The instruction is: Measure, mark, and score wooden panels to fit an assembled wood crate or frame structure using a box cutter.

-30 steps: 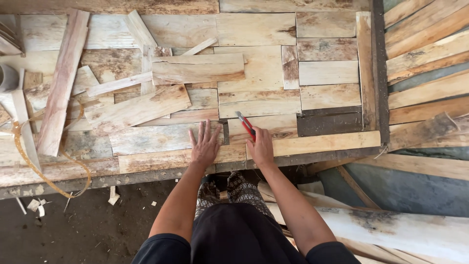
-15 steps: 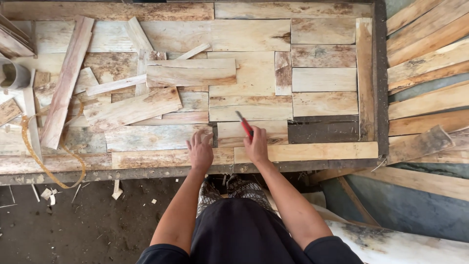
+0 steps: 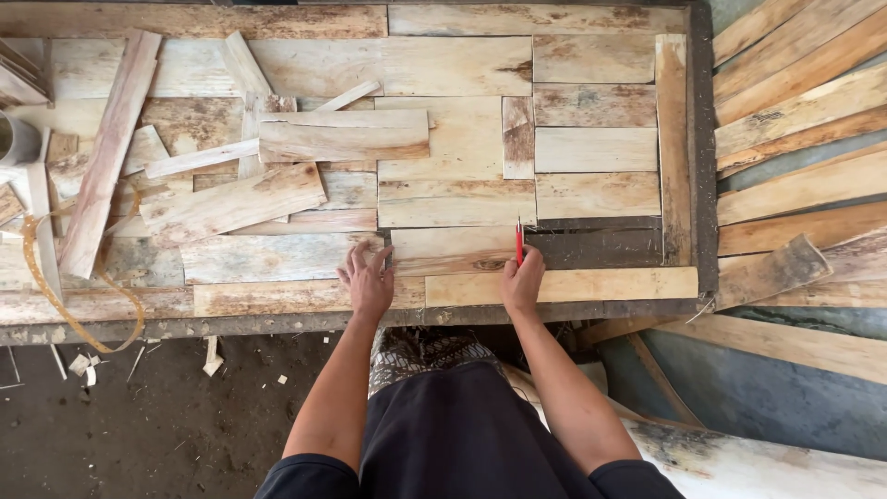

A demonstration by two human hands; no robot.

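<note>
The left hand lies flat with fingers spread on the left end of a short wooden board on the worktop, while the right hand (at the board's right end) grips a red pencil.

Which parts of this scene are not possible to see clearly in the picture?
- Red pencil, head view: its lower part is hidden by the right hand.
- Grey container, head view: cut off by the left edge.
- Scraps on the ground: too small to identify.
- Left hand: its palm against the board is hidden.
</note>
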